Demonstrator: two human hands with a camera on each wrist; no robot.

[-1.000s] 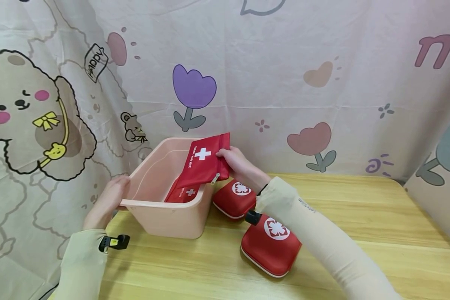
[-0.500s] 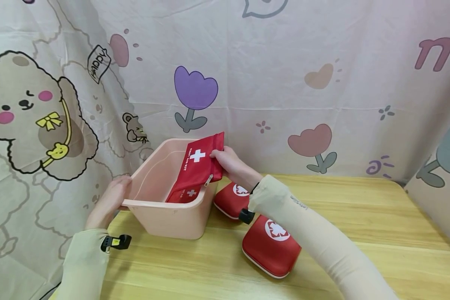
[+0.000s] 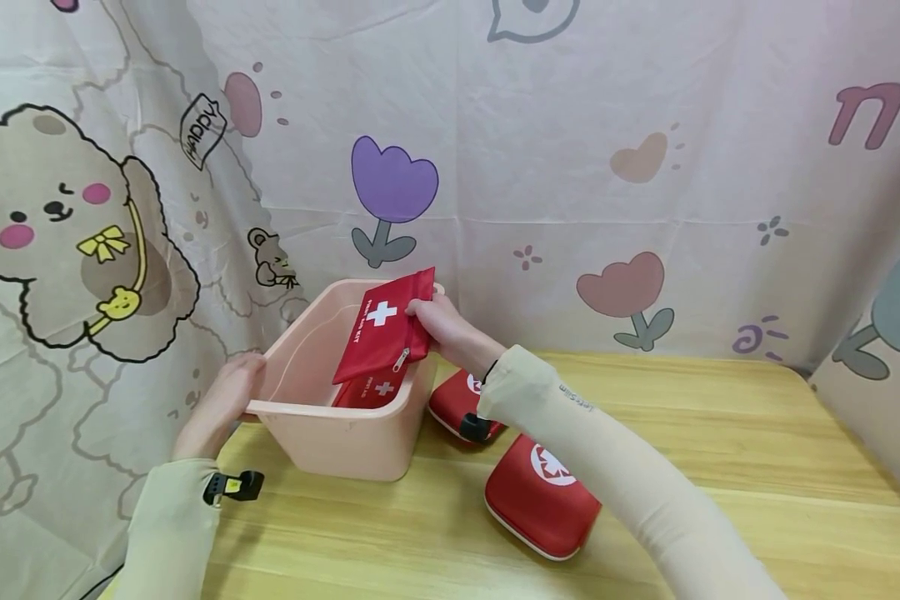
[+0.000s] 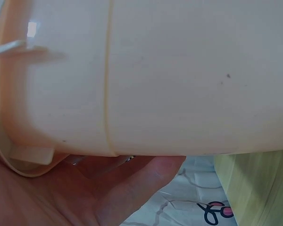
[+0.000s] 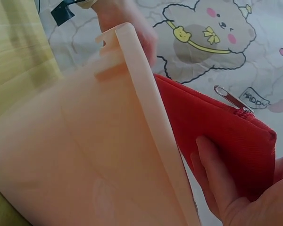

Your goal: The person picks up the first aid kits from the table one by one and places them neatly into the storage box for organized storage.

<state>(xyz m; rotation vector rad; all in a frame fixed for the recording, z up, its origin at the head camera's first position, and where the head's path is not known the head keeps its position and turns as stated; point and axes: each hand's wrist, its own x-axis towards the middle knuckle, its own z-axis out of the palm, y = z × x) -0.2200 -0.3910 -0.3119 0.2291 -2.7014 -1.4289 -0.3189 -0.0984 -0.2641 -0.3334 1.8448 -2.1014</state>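
A pale pink plastic bin (image 3: 337, 433) stands on the table, and my left hand (image 3: 228, 387) grips its left rim. From the left wrist view, the fingers of that hand (image 4: 118, 188) lie along the bin's outer wall. My right hand (image 3: 450, 325) pinches the right end of a red zippered first aid pouch (image 3: 378, 329), thumb on top, fingers beneath. The pouch slants over the bin's right side, its lower left corner inside the rim. Under it, another red first aid pouch (image 3: 375, 390) leans within the bin, partly covered. A metal zipper pull (image 5: 228, 97) hangs off the held pouch.
Two red first aid cases with white emblems lie right of the bin: one close beside it (image 3: 450, 404), the other nearer the front (image 3: 536, 508). My right forearm (image 3: 607, 442) passes over both. A printed curtain (image 3: 510, 167) hangs behind the wooden table (image 3: 720, 433).
My right hand has carried the held pouch a little to the left, farther over the bin. The left hand keeps its hold on the rim.
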